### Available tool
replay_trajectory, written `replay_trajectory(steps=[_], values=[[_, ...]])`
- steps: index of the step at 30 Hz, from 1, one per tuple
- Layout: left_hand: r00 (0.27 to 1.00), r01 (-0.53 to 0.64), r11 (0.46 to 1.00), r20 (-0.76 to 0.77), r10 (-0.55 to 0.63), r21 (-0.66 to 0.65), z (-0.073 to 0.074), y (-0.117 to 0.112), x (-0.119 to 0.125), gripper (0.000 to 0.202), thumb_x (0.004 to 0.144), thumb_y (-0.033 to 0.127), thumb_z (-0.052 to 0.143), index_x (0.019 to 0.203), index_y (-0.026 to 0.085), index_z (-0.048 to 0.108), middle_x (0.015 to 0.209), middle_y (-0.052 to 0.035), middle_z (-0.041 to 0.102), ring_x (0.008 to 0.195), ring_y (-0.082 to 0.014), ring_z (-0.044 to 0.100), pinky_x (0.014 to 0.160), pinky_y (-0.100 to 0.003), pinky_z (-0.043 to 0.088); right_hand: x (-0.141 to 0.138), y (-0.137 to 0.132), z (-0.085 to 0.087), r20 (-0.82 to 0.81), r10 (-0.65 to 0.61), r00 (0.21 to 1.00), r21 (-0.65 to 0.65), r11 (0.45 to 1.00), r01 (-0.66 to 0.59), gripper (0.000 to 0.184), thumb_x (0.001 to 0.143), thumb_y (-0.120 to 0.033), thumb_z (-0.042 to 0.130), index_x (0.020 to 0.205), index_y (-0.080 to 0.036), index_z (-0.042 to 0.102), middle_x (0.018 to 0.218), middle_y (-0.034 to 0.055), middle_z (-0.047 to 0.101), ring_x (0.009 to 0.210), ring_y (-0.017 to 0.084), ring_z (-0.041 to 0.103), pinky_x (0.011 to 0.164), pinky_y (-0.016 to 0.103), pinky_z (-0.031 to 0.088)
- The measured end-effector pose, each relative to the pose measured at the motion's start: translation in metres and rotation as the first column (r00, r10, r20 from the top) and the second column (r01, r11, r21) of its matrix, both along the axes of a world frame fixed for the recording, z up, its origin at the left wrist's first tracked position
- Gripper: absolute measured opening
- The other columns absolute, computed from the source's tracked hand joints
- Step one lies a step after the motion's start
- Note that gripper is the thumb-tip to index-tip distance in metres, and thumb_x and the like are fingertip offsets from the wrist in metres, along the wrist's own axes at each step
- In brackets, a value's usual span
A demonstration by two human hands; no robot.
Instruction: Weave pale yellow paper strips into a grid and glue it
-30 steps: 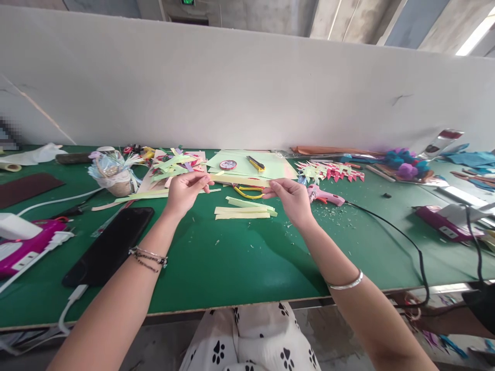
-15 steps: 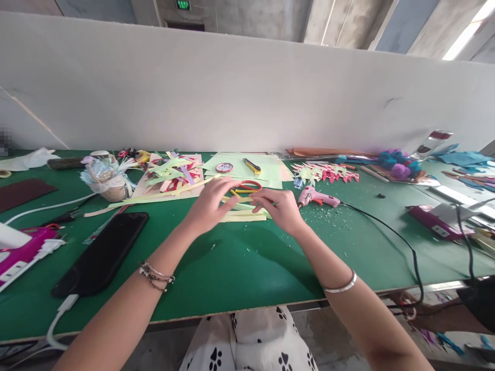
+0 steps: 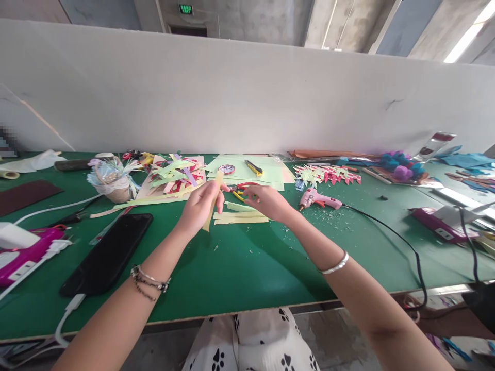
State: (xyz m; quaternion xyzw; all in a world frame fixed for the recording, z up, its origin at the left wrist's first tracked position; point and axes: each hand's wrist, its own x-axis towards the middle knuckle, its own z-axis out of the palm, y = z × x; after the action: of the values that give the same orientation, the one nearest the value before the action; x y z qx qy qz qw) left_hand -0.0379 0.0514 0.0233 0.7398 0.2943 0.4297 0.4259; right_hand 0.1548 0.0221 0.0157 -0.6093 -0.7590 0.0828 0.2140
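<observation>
My left hand [image 3: 200, 204] is closed on a pale yellow paper strip [image 3: 209, 220], which stands tilted upward between thumb and fingers. To its right, my right hand [image 3: 268, 201] hovers with curled fingers and a gap between thumb and fingertips; I see nothing held in it. Its fingertips are close to a hand tool with red and yellow handles [image 3: 238, 196], partly hidden, its exact kind unclear. Below the fingers, several pale yellow and green paper strips [image 3: 242, 218] lie on the green table [image 3: 247, 273].
A pink glue gun [image 3: 319, 200] lies to the right, its black cord trailing. Behind are green paper sheets [image 3: 266, 179], a tape roll [image 3: 226, 169] and a utility knife [image 3: 254, 167]. Left are piled paper strips [image 3: 172, 172], a small basket [image 3: 116, 188] and a charging phone [image 3: 108, 255].
My hands have moved apart. The strip that was between both hands is now in my left hand alone, turned upright; my right hand has let go and shifted slightly lower.
</observation>
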Motion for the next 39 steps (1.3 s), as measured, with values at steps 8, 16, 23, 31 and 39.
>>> replay_trajectory(steps=[8,16,23,31,39], values=[[0.981,-0.193,0.98,0.01,0.194,-0.044,-0.015,0.01,-0.005,0.039,0.08,0.053,0.051,0.086,0.018,0.068,0.097,-0.0051,0.063,0.096,-0.0195,0.053,0.084,-0.027,0.04,-0.011,0.035,-0.033,0.116,-0.045,0.992,-0.13,0.99,0.06,0.005,0.076,-0.021,0.058,0.079,-0.02,0.062,0.09,0.0039,0.065,0.075,0.016,0.058,0.051,0.021,0.032],[0.968,-0.224,0.967,0.088,0.236,-0.124,-0.012,0.013,-0.01,0.037,0.074,0.049,0.06,0.093,0.019,0.069,0.066,-0.0001,0.056,0.055,-0.0096,0.043,0.048,-0.019,0.033,-0.006,0.044,-0.035,0.052,-0.017,0.999,-0.091,0.996,0.022,0.014,0.083,-0.018,0.044,0.085,-0.016,0.058,0.085,0.0051,0.064,0.071,0.013,0.056,0.054,0.021,0.034],[0.966,-0.247,0.969,0.077,0.246,0.0,-0.01,0.014,-0.017,0.034,0.077,0.049,0.057,0.083,0.017,0.069,0.052,0.0033,0.042,0.045,-0.0073,0.033,0.041,-0.019,0.025,-0.01,0.041,-0.039,0.032,0.096,0.995,-0.107,0.99,-0.092,0.017,0.07,-0.022,0.066,0.085,-0.017,0.062,0.093,0.0052,0.061,0.079,0.015,0.056,0.059,0.021,0.037],[0.972,-0.235,0.967,0.045,0.232,0.095,-0.004,0.011,-0.016,0.024,0.077,0.04,0.058,0.078,0.017,0.064,0.055,0.0042,0.047,0.039,-0.0049,0.037,0.038,-0.019,0.029,-0.008,0.041,-0.044,-0.105,0.026,0.994,0.016,1.0,-0.025,0.005,0.075,-0.016,0.059,0.074,-0.016,0.064,0.082,0.0036,0.063,0.07,0.013,0.055,0.059,0.022,0.037],[0.971,-0.239,0.971,0.035,0.238,0.016,-0.001,0.01,-0.015,0.022,0.074,0.038,0.062,0.079,0.017,0.056,0.061,0.0035,0.056,0.047,-0.009,0.057,0.049,-0.02,0.048,0.011,0.036,-0.025,-0.312,-0.041,0.949,0.2,0.974,0.107,0.029,0.087,-0.031,0.042,0.083,-0.017,0.068,0.086,0.0058,0.066,0.077,0.016,0.057,0.064,0.025,0.04]])
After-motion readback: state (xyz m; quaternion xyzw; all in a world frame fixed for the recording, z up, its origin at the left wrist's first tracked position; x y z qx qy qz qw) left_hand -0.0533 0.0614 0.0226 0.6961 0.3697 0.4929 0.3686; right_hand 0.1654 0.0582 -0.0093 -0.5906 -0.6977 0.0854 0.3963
